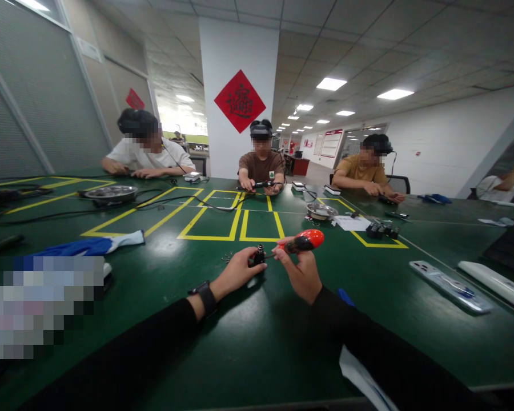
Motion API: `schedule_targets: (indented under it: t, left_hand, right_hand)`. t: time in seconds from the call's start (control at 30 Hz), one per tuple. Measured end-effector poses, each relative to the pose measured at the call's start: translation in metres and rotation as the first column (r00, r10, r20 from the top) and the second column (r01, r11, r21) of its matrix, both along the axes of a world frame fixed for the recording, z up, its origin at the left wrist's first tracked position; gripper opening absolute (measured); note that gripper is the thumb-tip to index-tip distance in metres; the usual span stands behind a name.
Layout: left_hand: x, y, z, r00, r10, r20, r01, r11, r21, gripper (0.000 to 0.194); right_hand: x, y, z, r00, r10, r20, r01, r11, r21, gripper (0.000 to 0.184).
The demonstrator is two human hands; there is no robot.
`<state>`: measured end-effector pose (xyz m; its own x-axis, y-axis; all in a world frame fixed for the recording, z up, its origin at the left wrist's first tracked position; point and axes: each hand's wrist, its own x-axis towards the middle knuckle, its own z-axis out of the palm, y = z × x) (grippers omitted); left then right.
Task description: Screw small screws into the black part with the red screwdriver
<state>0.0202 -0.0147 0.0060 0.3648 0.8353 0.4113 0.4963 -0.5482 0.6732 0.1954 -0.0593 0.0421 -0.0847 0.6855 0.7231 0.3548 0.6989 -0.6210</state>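
Between the fingers of my left hand [235, 275] is a small black part with a metal top [260, 254], held near the tabletop. My right hand [302, 273] grips a screwdriver [305, 241] by its red and black handle. The shaft runs left toward the black part; whether its tip touches is too small to tell. Several small screws [227, 258] lie on the green table [257, 354] just left of the part.
Blue and white gloves [89, 245] lie at left. Metal bowls [111, 194] stand at left and right of the taped yellow rectangles. Several black parts [382, 230] sit at right beyond a phone [449, 286] and a white case [494, 283]. Several people work around the table.
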Motion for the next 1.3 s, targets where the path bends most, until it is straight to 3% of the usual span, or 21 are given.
schedule_targets:
  t: [0.23,0.47,0.77,1.1,1.3]
  left_hand:
    - [-0.0009,0.0012,-0.0018,0.999,-0.036,0.029,0.037,0.999,-0.035,0.031]
    - [-0.0009,0.0027,-0.0056,0.995,-0.053,0.084,0.056,0.998,-0.031,0.049]
    - [-0.0009,0.0023,-0.0058,0.997,-0.057,0.049,0.058,0.998,-0.008,0.048]
    - [-0.0030,0.0050,-0.0027,0.991,-0.091,0.097,0.102,0.988,-0.116,0.042]
    - [-0.0043,0.0084,-0.0043,0.994,-0.087,0.071,0.095,0.989,-0.117,0.042]
  right_hand:
    - [-0.0014,0.0004,-0.0017,0.996,0.029,-0.079,-0.031,0.999,-0.026,0.015]
    - [-0.0021,0.0035,0.0003,0.956,0.071,-0.285,-0.092,0.994,-0.061,0.014]
    - [-0.0029,0.0037,-0.0047,0.964,0.117,-0.239,-0.138,0.988,-0.073,0.015]
    - [-0.0026,0.0034,-0.0041,0.962,0.132,-0.238,-0.150,0.987,-0.059,0.015]
    - [-0.0022,0.0027,-0.0036,0.969,0.122,-0.213,-0.136,0.989,-0.051,0.014]
